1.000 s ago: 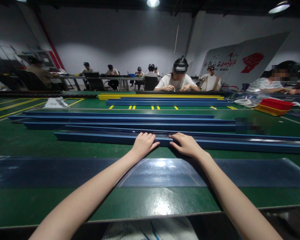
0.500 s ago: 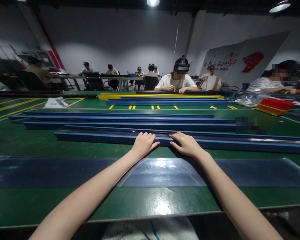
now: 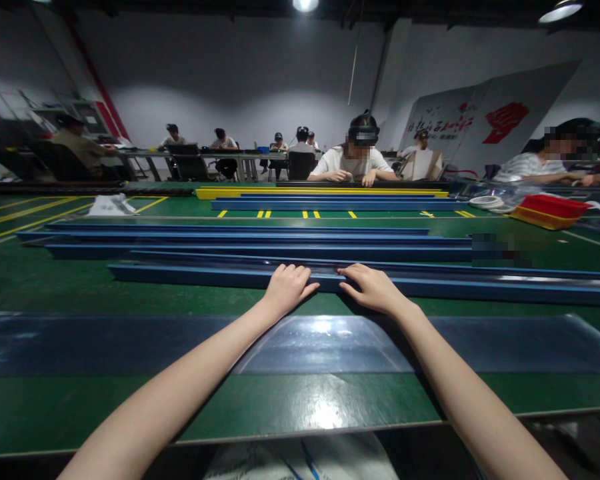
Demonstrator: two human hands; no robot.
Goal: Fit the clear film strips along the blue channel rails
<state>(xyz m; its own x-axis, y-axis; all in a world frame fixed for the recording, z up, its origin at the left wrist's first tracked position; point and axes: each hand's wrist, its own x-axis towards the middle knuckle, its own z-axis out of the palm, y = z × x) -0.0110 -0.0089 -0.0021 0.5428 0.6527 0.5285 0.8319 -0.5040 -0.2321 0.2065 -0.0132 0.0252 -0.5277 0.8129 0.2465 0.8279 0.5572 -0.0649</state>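
A long blue channel-shaped profile [image 3: 190, 275] lies crosswise on the green table in front of me. My left hand [image 3: 289, 288] grips its near wall, fingers hooked over the top edge and thumb along the front. A short way to the right, my right hand [image 3: 371, 287] holds the same wall in a like manner. The fingertips of both hands are partly hidden inside the channel. Under my forearms lies a flat clear plastic strip [image 3: 325, 350], apart from the profile.
More blue profiles [image 3: 240, 252] lie just beyond. Farther back are a yellow profile [image 3: 260, 193], a white crumpled piece [image 3: 111, 205] and a red and yellow bin [image 3: 550, 210]. Across the table sits a co-worker [image 3: 353, 160]; another person [image 3: 535, 163] is at right.
My hands and the blue profile stay in place. The co-worker across the table has shifted their hands slightly.
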